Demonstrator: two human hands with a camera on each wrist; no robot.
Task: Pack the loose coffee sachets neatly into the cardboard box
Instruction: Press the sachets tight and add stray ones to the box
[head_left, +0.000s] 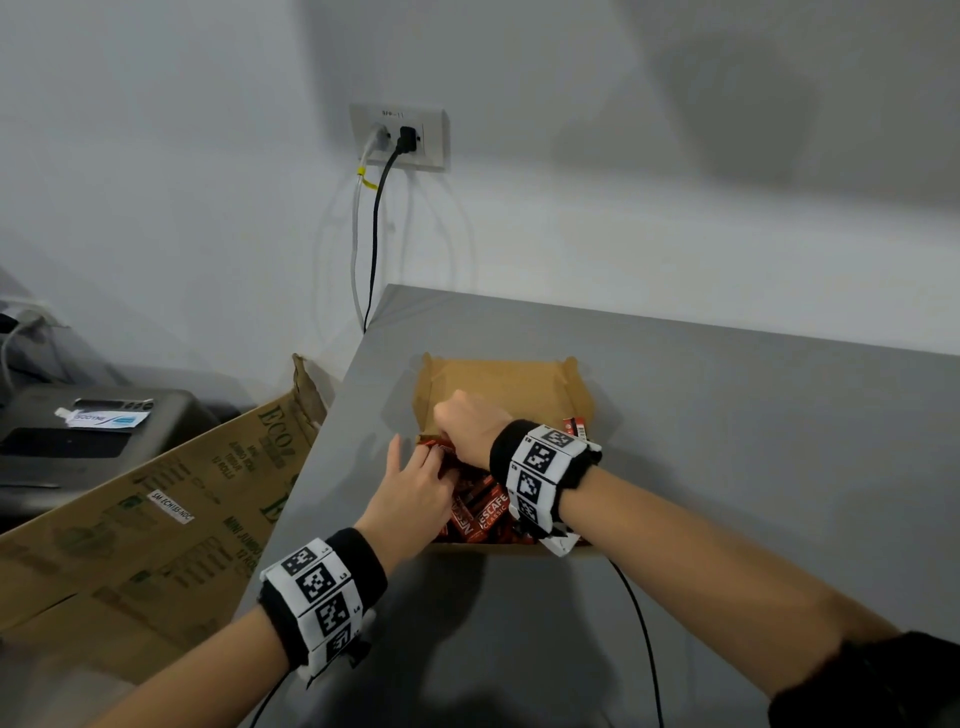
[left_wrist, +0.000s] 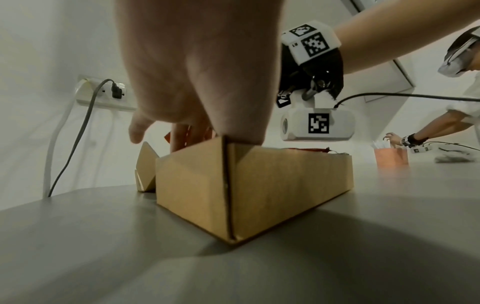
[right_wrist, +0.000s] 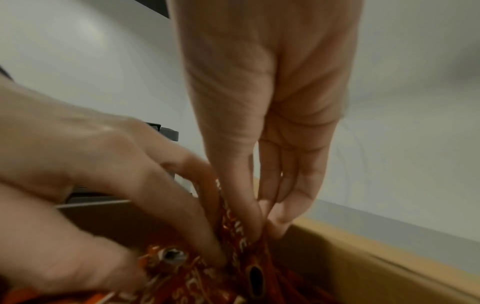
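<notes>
An open brown cardboard box (head_left: 498, 382) sits on the grey table (head_left: 727, 441), with red coffee sachets (head_left: 483, 512) piled in its near half. My right hand (head_left: 467, 421) reaches down into the box's left side. In the right wrist view its thumb and fingers (right_wrist: 259, 230) pinch upright sachets (right_wrist: 244, 246). My left hand (head_left: 415, 483) lies over the box's left wall, with its fingers (right_wrist: 182, 216) stretched out and pressing on the same sachets. Its thumb (left_wrist: 137, 131) sticks out free. The left wrist view shows the box (left_wrist: 259, 185) from outside, contents mostly hidden.
A large flattened carton (head_left: 156, 519) leans at the table's left edge, with a dark machine (head_left: 78, 431) beyond it. A wall socket (head_left: 400, 137) has cables hanging. A black cable (head_left: 639, 623) crosses the near table. Far right, another person's hand is at an orange cup (left_wrist: 391, 156).
</notes>
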